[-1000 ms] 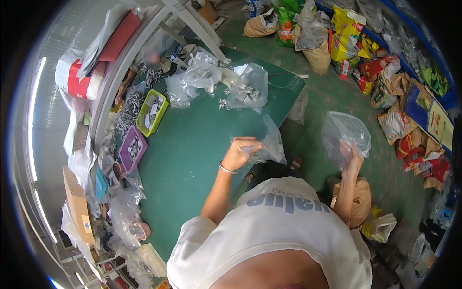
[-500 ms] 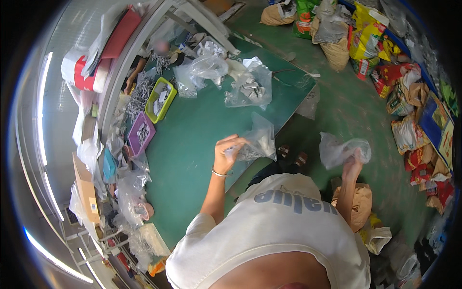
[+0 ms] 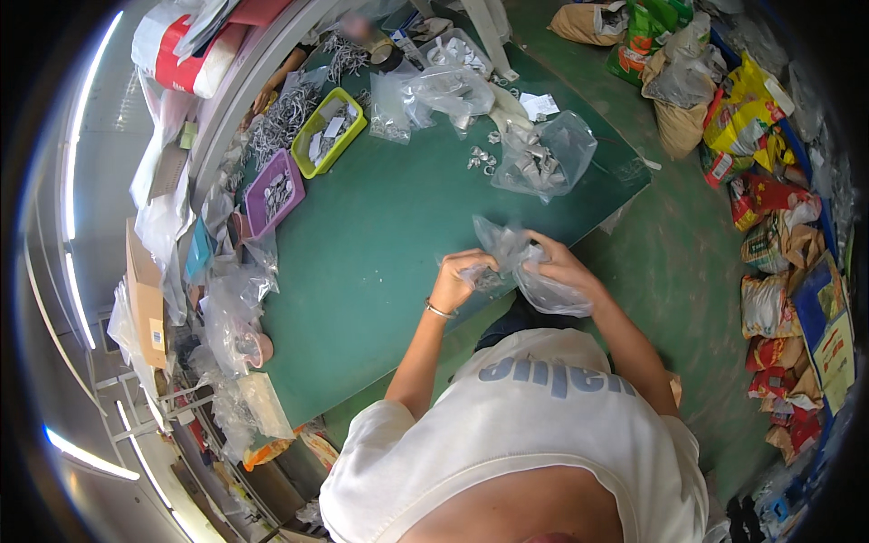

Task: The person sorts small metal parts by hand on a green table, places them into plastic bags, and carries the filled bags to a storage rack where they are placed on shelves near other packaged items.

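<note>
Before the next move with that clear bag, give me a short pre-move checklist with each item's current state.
1. Left hand grips the clear plastic bag: ok.
2. Right hand grips the same bag: ok.
3. Bag held at the near edge of the green table, partly past it: ok.
4. Bag mouth open or shut: cannot tell, crumpled film hides it.
5. Bag contents: cannot tell.
6. Filled bag of metal parts lies apart from both hands: ok.

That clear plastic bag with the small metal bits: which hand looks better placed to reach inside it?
Probably the left hand: its fingers sit at the gathered top of the clear plastic bag, while the right hand wraps the bag's side and bears it above the green table.
</note>
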Demonstrator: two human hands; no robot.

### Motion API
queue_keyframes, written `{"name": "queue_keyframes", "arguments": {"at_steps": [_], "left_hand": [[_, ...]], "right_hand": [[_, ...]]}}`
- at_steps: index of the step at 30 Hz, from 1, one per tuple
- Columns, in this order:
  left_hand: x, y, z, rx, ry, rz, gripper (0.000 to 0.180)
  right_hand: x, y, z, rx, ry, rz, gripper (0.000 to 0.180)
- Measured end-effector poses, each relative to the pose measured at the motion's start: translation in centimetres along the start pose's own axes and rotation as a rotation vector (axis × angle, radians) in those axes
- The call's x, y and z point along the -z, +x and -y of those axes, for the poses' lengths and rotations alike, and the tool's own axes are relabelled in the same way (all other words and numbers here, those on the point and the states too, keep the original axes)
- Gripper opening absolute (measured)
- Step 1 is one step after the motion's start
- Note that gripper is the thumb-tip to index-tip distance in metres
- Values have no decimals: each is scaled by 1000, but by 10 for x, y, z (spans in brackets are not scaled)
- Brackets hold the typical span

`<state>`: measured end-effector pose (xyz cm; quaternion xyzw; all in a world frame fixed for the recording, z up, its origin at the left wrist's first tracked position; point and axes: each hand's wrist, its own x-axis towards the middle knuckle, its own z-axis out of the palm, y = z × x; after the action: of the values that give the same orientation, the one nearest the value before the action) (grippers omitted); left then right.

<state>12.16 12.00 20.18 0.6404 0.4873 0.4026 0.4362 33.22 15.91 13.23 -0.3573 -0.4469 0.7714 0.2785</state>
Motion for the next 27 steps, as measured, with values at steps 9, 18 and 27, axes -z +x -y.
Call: {"name": "queue_keyframes", "arguments": {"at_steps": [9,18,27], "left_hand": [[2,-8,41,222,-83,-168,37],[-74,49,9,36,33,349,25],[-190,142,-41,-193,-200,640,18]], "right_hand": [[-8,-3,-13,-14,-253,-56,15],[8,-75,45,190,-282,-379,19],[107,-244,60,990,766,-1003,20]]}}
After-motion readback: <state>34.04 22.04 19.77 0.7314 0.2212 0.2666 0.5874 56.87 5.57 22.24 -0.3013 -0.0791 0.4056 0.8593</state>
